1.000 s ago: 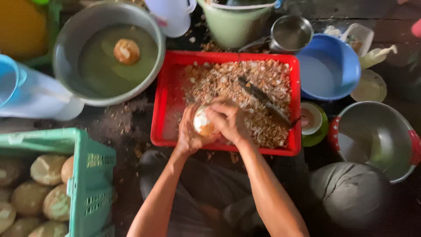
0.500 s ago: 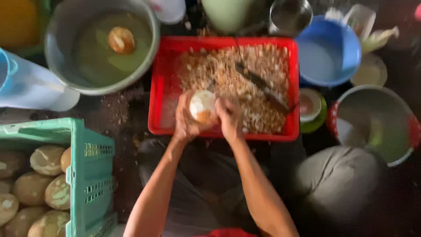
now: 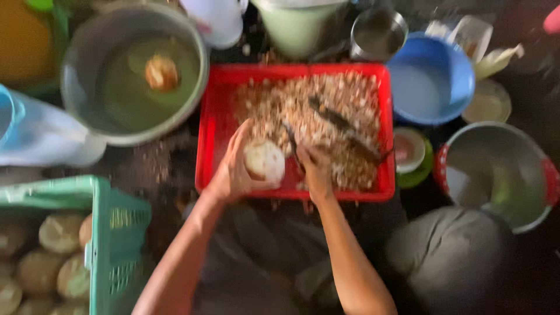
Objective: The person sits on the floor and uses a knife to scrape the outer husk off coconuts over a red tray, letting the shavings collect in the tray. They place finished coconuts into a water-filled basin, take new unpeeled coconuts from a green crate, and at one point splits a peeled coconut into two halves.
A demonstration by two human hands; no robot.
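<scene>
My left hand point(image 3: 233, 172) grips a pale round peeled fruit point(image 3: 265, 160) over the near left part of a red tray point(image 3: 213, 125). My right hand point(image 3: 315, 169) is closed on a small dark-bladed knife point(image 3: 290, 139), its blade against the fruit's right side. Brown shavings point(image 3: 315, 111) fill the tray, and a second dark knife point(image 3: 344, 128) lies across them. The picture is blurred.
A metal basin of greenish water point(image 3: 125, 76) with one floating fruit point(image 3: 161, 71) stands at the back left. A green crate point(image 3: 111, 239) of unpeeled brown fruits sits at the near left. To the right are a blue bowl point(image 3: 431, 79), a metal bowl point(image 3: 501, 175) and small cups.
The view has shifted and blurred. My left hand has turned the fruit, and my right hand now sits lower at its right side with the blade on it.
</scene>
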